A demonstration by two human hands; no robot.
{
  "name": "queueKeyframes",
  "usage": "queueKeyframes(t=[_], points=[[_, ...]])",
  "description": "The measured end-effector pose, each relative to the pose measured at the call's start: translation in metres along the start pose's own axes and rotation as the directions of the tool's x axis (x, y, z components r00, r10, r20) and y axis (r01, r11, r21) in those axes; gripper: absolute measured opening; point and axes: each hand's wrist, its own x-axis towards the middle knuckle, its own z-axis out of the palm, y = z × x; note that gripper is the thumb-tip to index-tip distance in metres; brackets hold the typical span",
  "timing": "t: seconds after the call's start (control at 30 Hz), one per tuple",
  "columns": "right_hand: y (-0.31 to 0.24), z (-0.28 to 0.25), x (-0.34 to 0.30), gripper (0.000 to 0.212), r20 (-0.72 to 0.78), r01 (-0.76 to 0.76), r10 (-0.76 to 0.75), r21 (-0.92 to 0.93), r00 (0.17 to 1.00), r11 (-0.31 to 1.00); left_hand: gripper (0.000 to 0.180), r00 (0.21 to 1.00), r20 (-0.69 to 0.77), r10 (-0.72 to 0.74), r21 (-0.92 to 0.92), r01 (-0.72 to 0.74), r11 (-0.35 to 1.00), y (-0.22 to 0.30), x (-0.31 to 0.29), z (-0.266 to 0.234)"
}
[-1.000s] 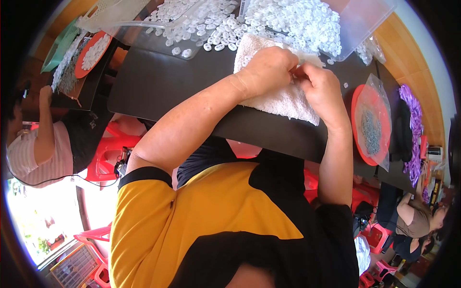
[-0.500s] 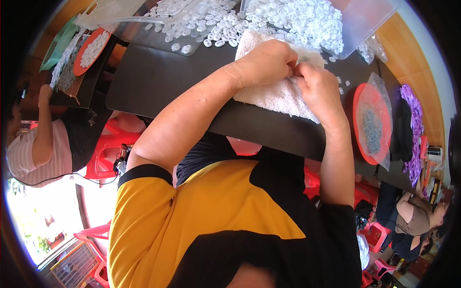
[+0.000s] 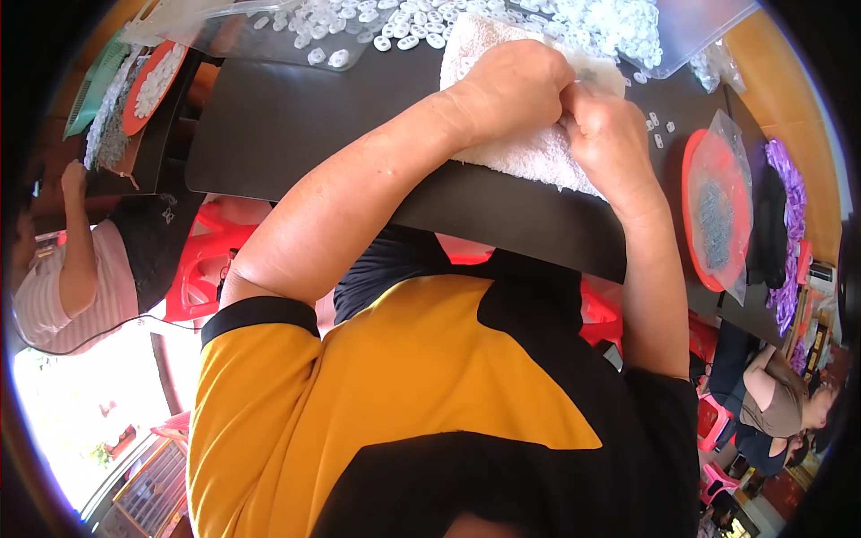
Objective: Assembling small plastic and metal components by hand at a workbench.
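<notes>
Over a white towel (image 3: 529, 163) on the dark table, my left hand (image 3: 522, 88) and my right hand (image 3: 608, 134) meet with fingers curled and touching. Both are closed in a pinch. Whatever lies between the fingertips is hidden or too small to name. Just beyond them, small white oval plastic pieces (image 3: 408, 42) with holes lie spread at the table's far side. A few more loose white pieces (image 3: 658, 141) rest to the right of my right hand.
A red plate (image 3: 695, 161) with a clear bag of small grey-blue metal parts (image 3: 715, 229) stands at right, near purple ribbon (image 3: 791, 224). A translucent tray (image 3: 708, 27) sits at the far right. Other people (image 3: 90, 278) sit left and right; red stools (image 3: 202, 269) stand below the table.
The whole view has shifted, so the far heap sits higher and is partly cut off. My hands stay together over the towel, with the fingers pressed closer.
</notes>
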Motion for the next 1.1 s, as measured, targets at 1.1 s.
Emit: queueKeyframes(t=[1.1], points=[[0.016, -0.043, 0.001, 0.015, 0.188, -0.296, 0.302, 0.883, 0.935, 0.365, 0.017, 0.967, -0.256, -0.013, -0.611, -0.151, 0.777, 0.018, -0.011, -0.007]])
